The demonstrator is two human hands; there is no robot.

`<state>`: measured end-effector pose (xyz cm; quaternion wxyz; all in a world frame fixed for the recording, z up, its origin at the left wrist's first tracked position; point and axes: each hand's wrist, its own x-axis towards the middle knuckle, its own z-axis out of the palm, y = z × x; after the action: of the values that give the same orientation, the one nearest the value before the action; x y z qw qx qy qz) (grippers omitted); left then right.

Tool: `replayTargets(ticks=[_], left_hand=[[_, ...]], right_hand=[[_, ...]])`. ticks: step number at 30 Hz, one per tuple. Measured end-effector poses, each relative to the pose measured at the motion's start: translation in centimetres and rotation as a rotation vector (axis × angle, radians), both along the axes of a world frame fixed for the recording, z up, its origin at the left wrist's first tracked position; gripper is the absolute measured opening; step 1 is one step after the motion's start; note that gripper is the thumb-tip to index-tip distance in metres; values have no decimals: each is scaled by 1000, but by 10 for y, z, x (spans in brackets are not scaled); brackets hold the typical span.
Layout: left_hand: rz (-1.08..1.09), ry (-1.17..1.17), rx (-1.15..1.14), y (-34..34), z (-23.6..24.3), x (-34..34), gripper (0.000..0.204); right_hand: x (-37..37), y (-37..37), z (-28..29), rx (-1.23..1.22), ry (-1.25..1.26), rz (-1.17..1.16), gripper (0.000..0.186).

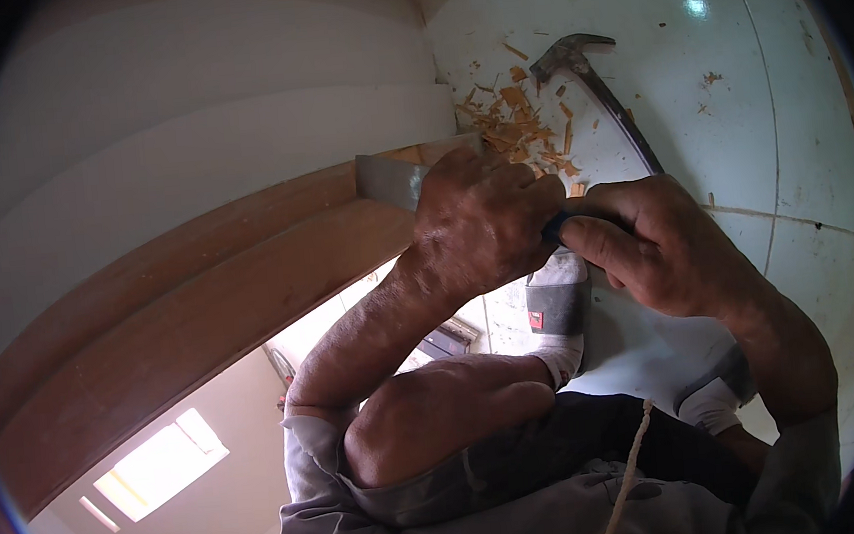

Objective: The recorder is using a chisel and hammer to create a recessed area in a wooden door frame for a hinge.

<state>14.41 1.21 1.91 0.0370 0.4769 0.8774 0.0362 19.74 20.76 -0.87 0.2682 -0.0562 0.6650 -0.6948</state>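
My left hand [483, 217] is closed in a fist at the lower end of a brown wooden door frame [198, 285]. Beside its knuckles, a flat grey metal-looking piece [387, 180] lies across the frame; whether the hand touches it is hard to tell. Closed as well, my right hand [651, 239] meets the left, its thumb pressed on the dark blue handle [557, 225] of a tool. Both hands wrap this tool, and they hide the rest of it. Beyond them, a claw hammer [599, 88] with a dark shaft lies on the floor.
Wood chips [511, 125] are scattered over the white tiled floor [673, 77] by the wall corner. A pale wall [203, 94] rises behind the frame. Below my hands are my bent knee [410, 429] and a foot in a sock and strapped slipper [558, 297].
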Motion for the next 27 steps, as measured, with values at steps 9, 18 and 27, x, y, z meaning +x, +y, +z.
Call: replayTargets(ticks=[9,18,27], left_hand=[[40,19,66,-1,-6,-1,25],[45,14,60,0,-4,1,24],[44,10,85,0,-5,0,24]], right_hand=[[-4,1,0,13,41,15,36],[-3,1,1,21,41,13,38],[-4,2,1,4,36,17,37]])
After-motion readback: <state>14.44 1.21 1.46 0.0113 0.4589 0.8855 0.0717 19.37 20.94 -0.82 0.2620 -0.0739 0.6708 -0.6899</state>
